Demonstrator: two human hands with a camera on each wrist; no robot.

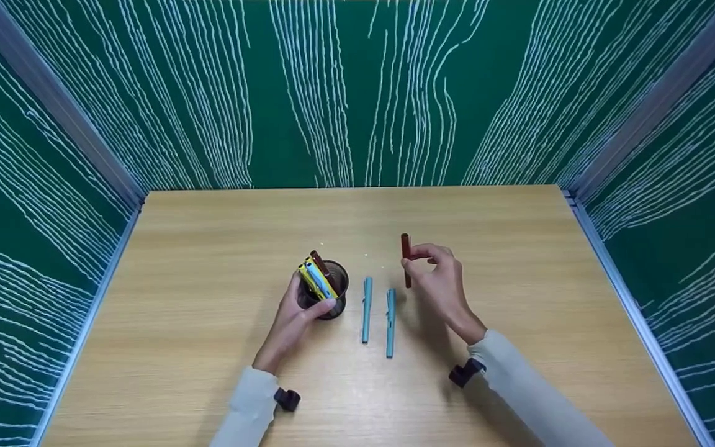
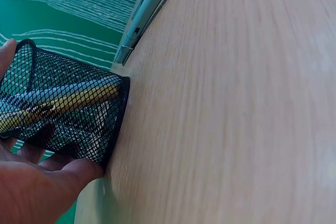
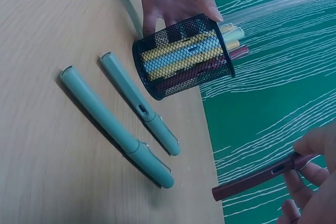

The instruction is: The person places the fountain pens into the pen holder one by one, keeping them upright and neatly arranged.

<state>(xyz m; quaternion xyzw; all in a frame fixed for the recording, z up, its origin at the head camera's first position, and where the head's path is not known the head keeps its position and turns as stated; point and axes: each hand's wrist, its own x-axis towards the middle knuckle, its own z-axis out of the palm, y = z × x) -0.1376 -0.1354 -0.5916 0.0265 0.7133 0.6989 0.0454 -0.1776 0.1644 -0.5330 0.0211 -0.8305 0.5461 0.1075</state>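
Note:
My left hand grips a black mesh pen cup from its left side, thumb at the near rim. Inside lean yellow pens, a light blue pen and a dark red pen, as the right wrist view also shows through the mesh. Raised over the table, a dark red pen stands nearly upright, pinched between thumb and fingers of my right hand. Between the hands lie two teal pens, the left one and the right one, roughly parallel.
The wooden table carries the cup and pens. Green walls with white wavy lines enclose its back and sides, with pale metal strips along the side edges. Small white specks dot the wood beyond the teal pens.

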